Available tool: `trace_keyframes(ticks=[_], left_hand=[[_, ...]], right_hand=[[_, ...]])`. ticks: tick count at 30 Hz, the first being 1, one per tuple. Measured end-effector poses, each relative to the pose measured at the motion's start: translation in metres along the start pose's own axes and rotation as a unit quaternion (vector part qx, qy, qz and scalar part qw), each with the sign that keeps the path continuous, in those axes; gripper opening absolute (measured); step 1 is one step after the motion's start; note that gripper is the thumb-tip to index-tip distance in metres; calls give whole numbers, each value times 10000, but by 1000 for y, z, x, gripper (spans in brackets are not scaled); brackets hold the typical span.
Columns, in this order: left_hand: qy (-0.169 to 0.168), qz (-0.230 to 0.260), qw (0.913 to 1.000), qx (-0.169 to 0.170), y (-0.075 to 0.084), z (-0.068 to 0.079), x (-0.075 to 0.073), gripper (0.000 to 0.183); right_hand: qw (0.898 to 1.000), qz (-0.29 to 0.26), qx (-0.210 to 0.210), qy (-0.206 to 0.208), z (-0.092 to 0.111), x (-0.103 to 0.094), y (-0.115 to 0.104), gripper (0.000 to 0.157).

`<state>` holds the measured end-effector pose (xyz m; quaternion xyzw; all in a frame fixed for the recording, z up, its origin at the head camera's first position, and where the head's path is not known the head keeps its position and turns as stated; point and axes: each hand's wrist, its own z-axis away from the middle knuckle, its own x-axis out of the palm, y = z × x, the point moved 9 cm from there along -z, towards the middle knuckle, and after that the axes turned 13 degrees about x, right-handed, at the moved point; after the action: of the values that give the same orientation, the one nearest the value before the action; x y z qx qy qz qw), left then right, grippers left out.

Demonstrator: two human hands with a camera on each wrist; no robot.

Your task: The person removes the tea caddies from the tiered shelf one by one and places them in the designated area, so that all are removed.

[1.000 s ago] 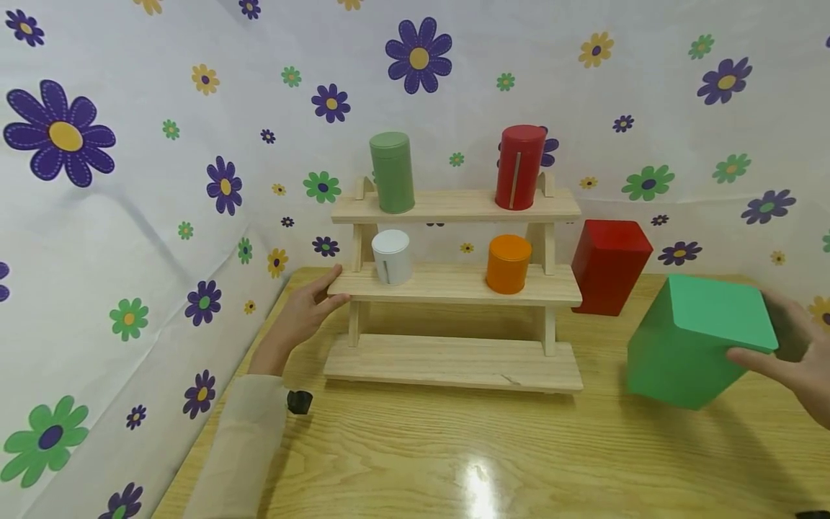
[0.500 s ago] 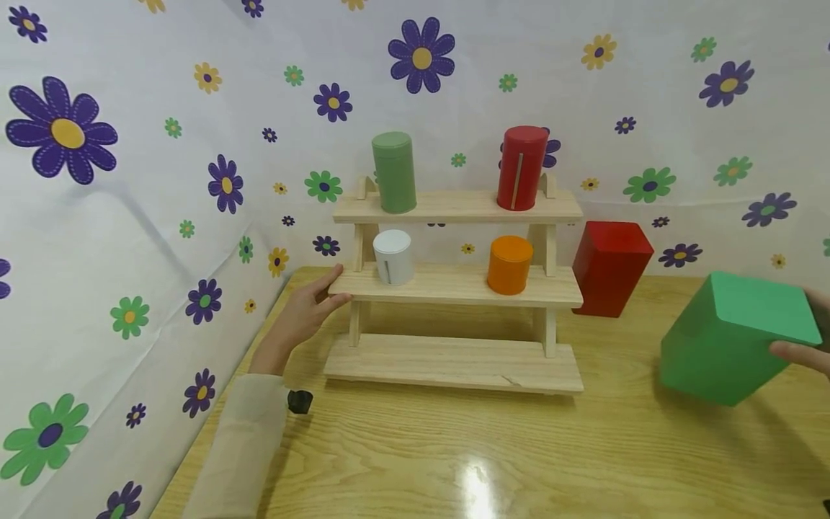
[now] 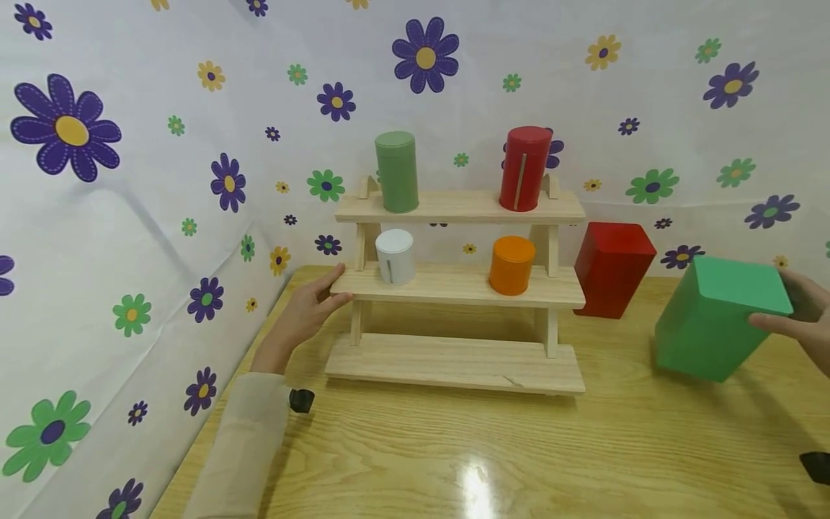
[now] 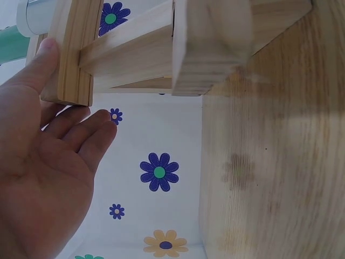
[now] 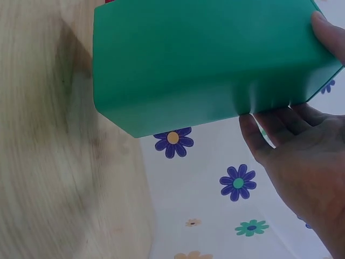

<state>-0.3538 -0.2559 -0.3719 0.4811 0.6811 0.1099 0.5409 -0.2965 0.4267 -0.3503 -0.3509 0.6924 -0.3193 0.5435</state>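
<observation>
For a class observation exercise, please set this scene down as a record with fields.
Stand: wooden, three tiers, on table
Top tier: light green canister left, red canister right
Middle tier: white tin left, orange tin right
Right of stand: red box
Left hand: grips middle tier's left end
Right hand: holds green box
Backdrop: white, flower-patterned

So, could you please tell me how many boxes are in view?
2: the green box, in the right hand, and the red box, on the table beside the shelf.
</observation>
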Motion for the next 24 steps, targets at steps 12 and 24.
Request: trace_keyframes(ticks=[12,24], left_hand=[[9,32,10000,-20,-2,0,-1,72],[-5,81,9999,-86,-2,0,0,73]], right_hand=[[9953,-270,394,-837,-35,14,17,78],[9877,-543,592,-1343,-49,28,23,77]])
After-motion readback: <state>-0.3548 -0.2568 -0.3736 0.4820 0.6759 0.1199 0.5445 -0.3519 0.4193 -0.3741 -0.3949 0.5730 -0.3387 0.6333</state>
